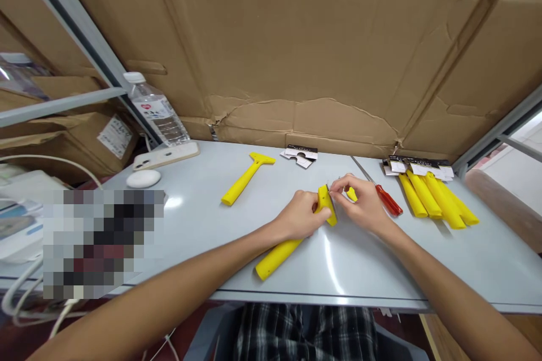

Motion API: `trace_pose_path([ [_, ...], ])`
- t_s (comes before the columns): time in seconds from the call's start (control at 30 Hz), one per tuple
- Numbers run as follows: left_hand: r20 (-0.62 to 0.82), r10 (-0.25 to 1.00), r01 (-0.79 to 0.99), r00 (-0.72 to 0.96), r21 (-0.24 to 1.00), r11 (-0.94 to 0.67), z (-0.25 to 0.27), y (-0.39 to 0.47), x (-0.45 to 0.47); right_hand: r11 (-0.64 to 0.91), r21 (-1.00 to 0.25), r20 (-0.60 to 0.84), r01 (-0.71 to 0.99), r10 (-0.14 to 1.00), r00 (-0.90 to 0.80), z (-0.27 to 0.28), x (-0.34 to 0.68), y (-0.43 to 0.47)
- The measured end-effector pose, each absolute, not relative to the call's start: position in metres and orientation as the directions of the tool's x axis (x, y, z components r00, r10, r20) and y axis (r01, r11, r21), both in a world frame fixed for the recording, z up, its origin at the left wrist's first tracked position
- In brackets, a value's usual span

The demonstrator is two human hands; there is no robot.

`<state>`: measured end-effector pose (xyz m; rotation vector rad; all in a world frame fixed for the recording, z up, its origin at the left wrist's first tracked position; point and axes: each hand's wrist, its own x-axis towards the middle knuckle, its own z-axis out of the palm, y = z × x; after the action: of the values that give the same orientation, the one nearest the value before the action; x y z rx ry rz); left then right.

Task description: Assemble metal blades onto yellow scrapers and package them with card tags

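Note:
My left hand (302,214) is wrapped around the neck of a yellow scraper (277,259), whose handle slants down toward the table's front edge. The scraper's head points up and right, with a thin dark edge along its right side. At that edge my right hand (358,200) is closed, thumb and fingertips pinched on something too small to make out. Another yellow piece (351,194) shows behind the right fingers, mostly hidden. Just right of this hand lies a red-handled screwdriver (388,201).
A second yellow scraper (244,179) lies at left centre. Cardboard labels (300,155) lie at the back; several yellow scrapers with labels (440,197) are at right. A phone (167,155), white mouse (143,178) and water bottle (158,113) stand left. Cardboard (305,51) walls the back.

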<state>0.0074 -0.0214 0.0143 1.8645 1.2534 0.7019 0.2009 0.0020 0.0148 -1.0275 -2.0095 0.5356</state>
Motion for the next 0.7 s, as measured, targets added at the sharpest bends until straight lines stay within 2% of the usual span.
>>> trace_pose_path([
  [0.2, 0.037, 0.917, 0.483, 0.397, 0.841, -0.243, 0.0154, -0.0209, 0.0053, 0.715, -0.558, 0.6, 0.421, 0.698, -0.391, 0.0077, 0.1902, -0.0039],
  [0.7, 0.012, 0.931, 0.537, 0.366, 0.814, -0.222, 0.0136, -0.0193, 0.0067, 0.763, -0.49, 0.628, 0.422, 0.645, -0.436, 0.0052, 0.1895, -0.0059],
])
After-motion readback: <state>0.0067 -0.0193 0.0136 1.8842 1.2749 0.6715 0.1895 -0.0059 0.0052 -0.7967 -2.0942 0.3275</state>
